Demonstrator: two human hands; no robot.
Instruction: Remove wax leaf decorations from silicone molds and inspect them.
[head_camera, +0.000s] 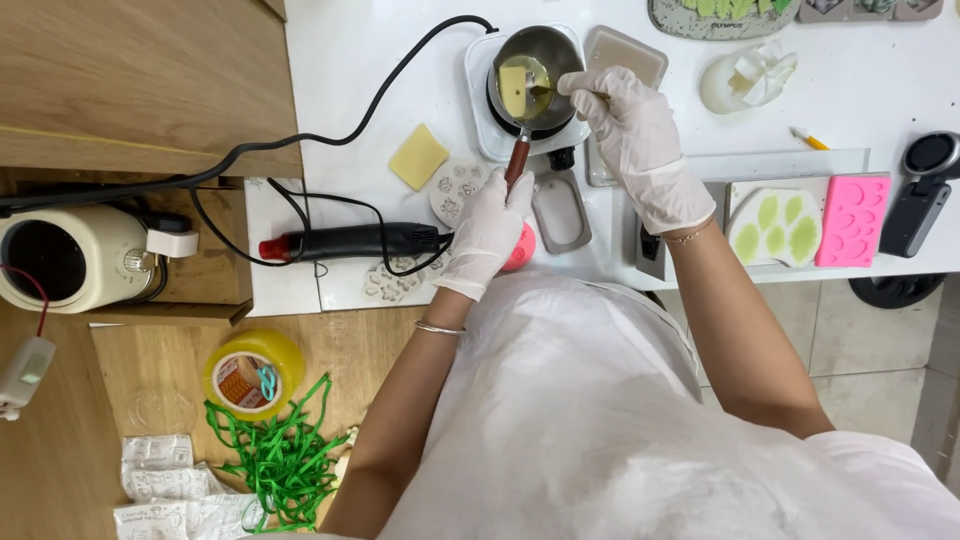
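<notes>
White worktop (350, 60), wood surfaces to L, tiled floor (860, 340) lower R. Small metal saucepan (535, 75) w/ yellow wax block sits on white hotplate (490, 130). Left hand (490, 230) grips its wooden handle; right hand (635, 125) closed at pan rim.

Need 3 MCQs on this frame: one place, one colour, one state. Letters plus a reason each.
1. Where does the small metal pot sit?
A. on the white hot plate
B. on the wooden floor
C. on the pink mould

2. What colour is the pot handle?
A. blue
B. reddish-brown
C. green

3. What is the left hand doing?
A. hanging free
B. gripping the pot handle
C. holding the black heat gun

Answers: 1 A, the pot rests on the plate at the table's far side. 2 B, the handle shows reddish-brown above the glove. 3 B, the gloved fingers close around the handle; the right hand is at the pot's rim.
</notes>
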